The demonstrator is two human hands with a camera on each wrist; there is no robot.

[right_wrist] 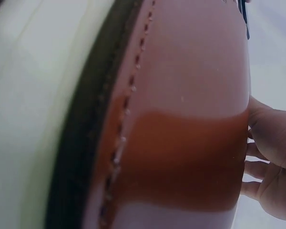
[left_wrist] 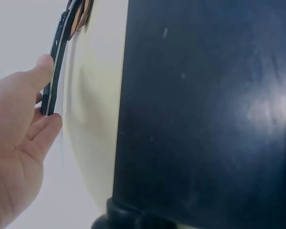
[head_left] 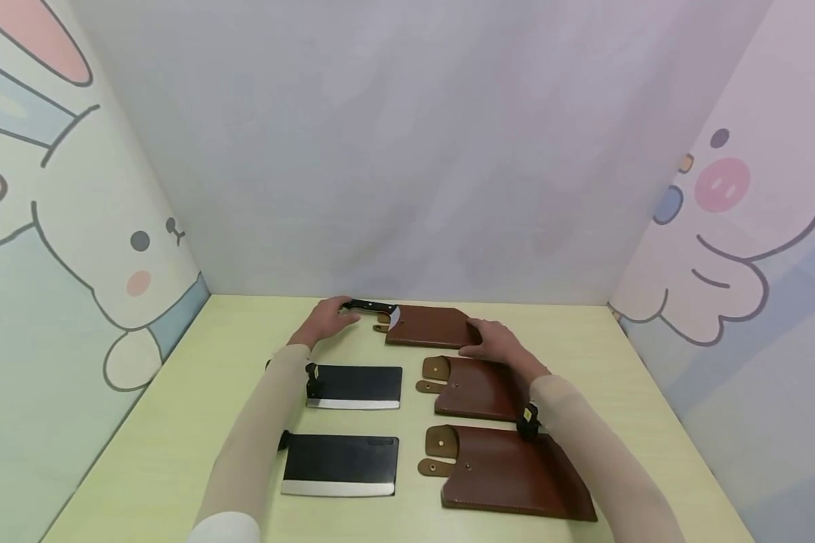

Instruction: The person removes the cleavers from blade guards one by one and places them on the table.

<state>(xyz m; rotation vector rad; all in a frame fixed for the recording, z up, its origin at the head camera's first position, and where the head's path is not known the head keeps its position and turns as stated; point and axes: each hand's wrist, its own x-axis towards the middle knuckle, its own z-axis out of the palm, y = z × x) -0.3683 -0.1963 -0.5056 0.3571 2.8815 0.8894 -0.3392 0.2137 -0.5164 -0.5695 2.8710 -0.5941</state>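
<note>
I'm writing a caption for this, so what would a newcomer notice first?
Likely the cartoon rabbit on the left wall and the pig on the right wall. Then two dark cleavers, left of two brown sheaths on the table. At the far end, the left hand pinches a knife partly in a third sheath, the right hand at that sheath's other end.

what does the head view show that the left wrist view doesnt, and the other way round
Only the head view shows the right hand, the brown leather bodies of all three sheaths, the cartoon rabbit and the cartoon pig.

Only the left wrist view shows the pale metal line along the edge of the black knife handle and small pale marks on a black cleaver blade.

Both show the left hand gripping that handle, tan sheath straps, that cleaver blade and the pale yellow tabletop.
</note>
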